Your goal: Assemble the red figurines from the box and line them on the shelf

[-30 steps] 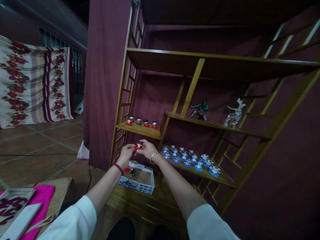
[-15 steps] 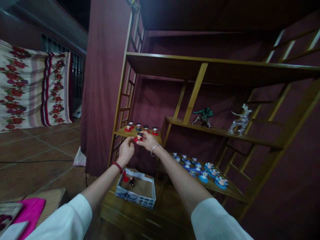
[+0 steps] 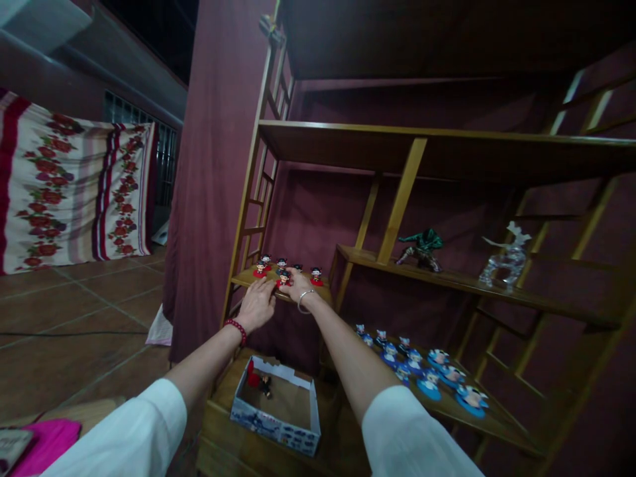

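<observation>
A small dark-haired figurine on a red base point(image 3: 283, 279) stands at the front of the small left shelf point(image 3: 243, 277). My right hand point(image 3: 299, 286) has its fingers closed around the right side of this figurine. Beside it, at the shelf's front edge, my left hand point(image 3: 258, 305) stretches its fingers forward and holds nothing. Behind are several similar figurines, among them one at the left point(image 3: 260, 268) and one at the right point(image 3: 317, 275); my right hand partly covers another. Below my hands, an open cardboard box point(image 3: 275, 429) contains a dark figurine point(image 3: 265, 384) and a red piece point(image 3: 253, 375).
Several blue-based figurines point(image 3: 429, 384) stand on the lower right shelf. A green-caped figure point(image 3: 422, 248) and a clear, shiny figure point(image 3: 507, 258) occupy the middle shelf. Wooden uprights point(image 3: 405, 199) divide the unit. A purple curtain point(image 3: 199, 199) hangs at its left.
My right hand has brought the figurine forward onto the small shelf. My left hand has let go of the base and straightened its fingers. The view has shifted slightly.
</observation>
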### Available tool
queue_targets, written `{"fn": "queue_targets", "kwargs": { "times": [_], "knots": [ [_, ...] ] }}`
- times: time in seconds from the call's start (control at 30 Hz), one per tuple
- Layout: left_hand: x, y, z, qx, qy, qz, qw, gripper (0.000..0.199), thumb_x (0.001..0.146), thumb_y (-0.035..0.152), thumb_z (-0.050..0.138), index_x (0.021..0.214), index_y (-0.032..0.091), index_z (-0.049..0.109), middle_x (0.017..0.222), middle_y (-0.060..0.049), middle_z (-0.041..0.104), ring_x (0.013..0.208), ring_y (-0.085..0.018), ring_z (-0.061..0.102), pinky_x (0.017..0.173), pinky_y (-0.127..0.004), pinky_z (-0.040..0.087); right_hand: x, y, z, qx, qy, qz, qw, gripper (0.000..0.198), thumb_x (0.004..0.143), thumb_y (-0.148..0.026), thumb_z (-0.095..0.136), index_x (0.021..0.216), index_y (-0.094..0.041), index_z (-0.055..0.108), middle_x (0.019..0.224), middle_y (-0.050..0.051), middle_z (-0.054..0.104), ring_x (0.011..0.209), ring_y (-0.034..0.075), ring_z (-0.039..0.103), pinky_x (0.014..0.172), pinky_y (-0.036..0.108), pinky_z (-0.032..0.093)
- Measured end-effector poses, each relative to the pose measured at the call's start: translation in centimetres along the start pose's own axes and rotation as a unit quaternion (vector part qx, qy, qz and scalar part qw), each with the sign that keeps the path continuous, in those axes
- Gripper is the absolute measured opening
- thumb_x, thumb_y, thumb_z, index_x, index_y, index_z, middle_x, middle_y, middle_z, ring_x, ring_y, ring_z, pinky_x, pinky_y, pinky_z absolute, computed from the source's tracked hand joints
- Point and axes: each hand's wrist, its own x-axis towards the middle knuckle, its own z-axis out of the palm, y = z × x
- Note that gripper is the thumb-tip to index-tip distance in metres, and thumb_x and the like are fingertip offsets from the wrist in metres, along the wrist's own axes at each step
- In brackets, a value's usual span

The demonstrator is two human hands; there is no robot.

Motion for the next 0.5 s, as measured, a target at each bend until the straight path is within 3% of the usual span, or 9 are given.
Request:
{"fn": "queue_targets", "kwargs": {
  "times": [0.23,0.5],
  "knots": [
    [0.4,-0.9,0.5,0.040,-0.047,0.033,0.998,0.049,0.080,0.026,0.040,0.128,0.013,0.038,0.136,-0.011,0.038,0.125,-0.022,0.032,0.102,-0.043,0.022,1.7,0.8,1.1,-0.029,-0.003,0.005,1.000,0.060,0.063,-0.020,0.066,0.119,-0.019,0.046,0.090,0.003,0.064,0.083,0.016,0.059,0.080,0.029,0.044],
    [-0.3,-0.9,1.3,0.074,0.036,0.079,0.993,0.049,0.076,0.026,0.046,0.123,0.012,0.042,0.131,-0.012,0.043,0.117,-0.024,0.037,0.100,-0.043,0.021,3.4,1.6,2.2,0.014,-0.007,0.006,1.000,0.057,0.064,-0.015,0.065,0.117,-0.025,0.046,0.090,0.000,0.064,0.083,0.014,0.059,0.080,0.028,0.044]
  ]
}}
